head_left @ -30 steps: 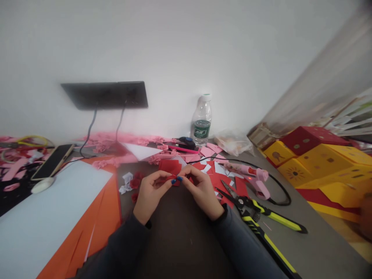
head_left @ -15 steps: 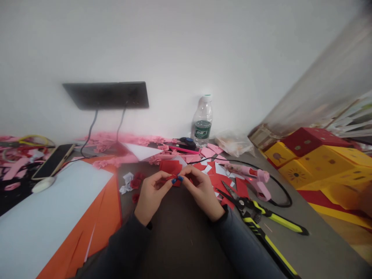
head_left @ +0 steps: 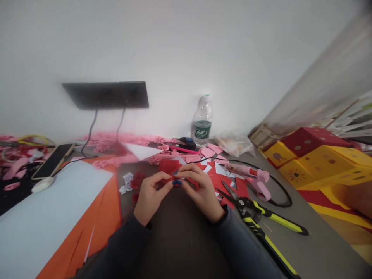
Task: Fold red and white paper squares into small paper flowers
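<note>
My left hand and my right hand meet in the middle, thumbs and forefingers pinched together. Between the fingertips is a small piece of red paper, mostly hidden by the fingers. Just behind the fingertips lies a stack of red paper. Beside my left hand are a crumpled red paper flower and a crumpled white paper scrap. To the right of my right hand, red and white paper scraps spread out, with yellow-and-black shears lying with their blades apart.
A pink glue gun with a black cord lies at right. Behind stand a water bottle and a plastic bag. At left are white sheets, orange paper and a phone. Yellow and red boxes stand far right, near another person's blurred hand.
My right fingers have shifted slightly over the red paper, which shows less now. Both hands stay in about the same place. The blurred hand at the far right has moved a little.
</note>
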Tool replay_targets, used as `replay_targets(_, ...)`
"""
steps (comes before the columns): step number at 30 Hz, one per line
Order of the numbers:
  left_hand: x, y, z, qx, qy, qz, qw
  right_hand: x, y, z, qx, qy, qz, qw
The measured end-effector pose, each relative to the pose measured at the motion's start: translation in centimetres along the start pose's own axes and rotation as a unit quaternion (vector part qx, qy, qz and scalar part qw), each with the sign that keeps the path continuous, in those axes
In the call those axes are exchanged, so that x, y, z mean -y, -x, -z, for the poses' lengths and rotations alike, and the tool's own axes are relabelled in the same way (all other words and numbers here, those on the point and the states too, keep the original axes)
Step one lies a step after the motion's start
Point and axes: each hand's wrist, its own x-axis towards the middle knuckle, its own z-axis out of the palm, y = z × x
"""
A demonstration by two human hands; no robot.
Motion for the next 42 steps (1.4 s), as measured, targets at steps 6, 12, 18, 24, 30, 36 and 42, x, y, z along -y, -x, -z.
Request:
replay_targets(6, 0.1, 0.0, 0.1, -0.004, -0.010, -0.019, 1.000, 0.1, -0.1, 0.0, 0.007, -0.040, -0.030, 0.999)
replay_targets(12, 0.3, 0.0, 0.3, -0.014, -0.081, -0.084, 0.993, -0.3, 0.0, -0.1, -0.003, -0.097, -0.072, 0.993)
replay_targets(18, 0.5, -0.1, 0.4, -0.031, -0.147, -0.130, 0.980, -0.4, -0.1, -0.2, -0.003, -0.089, -0.075, 0.993)
replay_targets(24, 0.7, -0.2, 0.3, -0.027, -0.157, -0.127, 0.979, -0.7, 0.0, -0.3, 0.010, -0.096, -0.094, 0.991)
replay_targets(30, 0.6, -0.2, 0.2, -0.030, -0.150, -0.116, 0.981, -0.6, 0.0, -0.3, 0.003, -0.071, -0.107, 0.992)
replay_targets(36, 0.4, -0.2, 0.3, -0.019, -0.127, -0.103, 0.986, -0.5, -0.1, -0.2, 0.018, -0.115, -0.120, 0.986)
replay_targets(42, 0.4, -0.1, 0.3, -0.013, -0.117, -0.081, 0.990, -1.5, 0.1, -0.2, -0.032, -0.141, -0.149, 0.978)
